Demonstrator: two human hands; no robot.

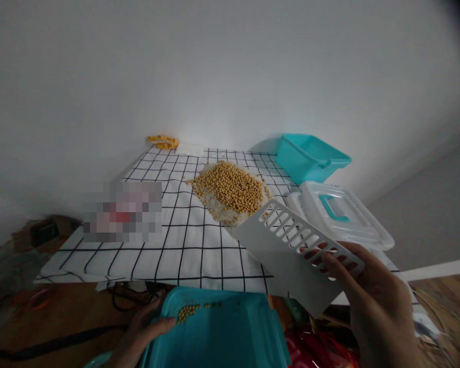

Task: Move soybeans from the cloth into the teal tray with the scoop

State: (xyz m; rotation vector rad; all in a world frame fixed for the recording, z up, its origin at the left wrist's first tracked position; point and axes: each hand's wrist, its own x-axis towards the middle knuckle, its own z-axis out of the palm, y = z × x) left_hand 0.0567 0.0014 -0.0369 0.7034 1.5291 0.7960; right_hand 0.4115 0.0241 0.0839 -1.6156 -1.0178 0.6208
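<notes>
My right hand (379, 301) grips a grey flat plate with a row of slots (283, 260), fingers at its slotted edge. The plate is tilted, its far end by the near side of a heap of yellow soybeans (235, 186). Small pale grains (228, 215) lie under and around the soybeans on the table. My left hand (143, 329) holds a teal plastic bin (226, 337) by its left rim, thumb over the edge. The bin is below the table's front edge, with some soybeans (186, 312) in its far left corner.
A checked cloth (184, 255) covers the table. At the back right stands a second teal bin (302, 158), beside a clear lid with a teal handle (352, 217). A yellow item (163, 141) lies at the back left. A blurred patch hides something on the left.
</notes>
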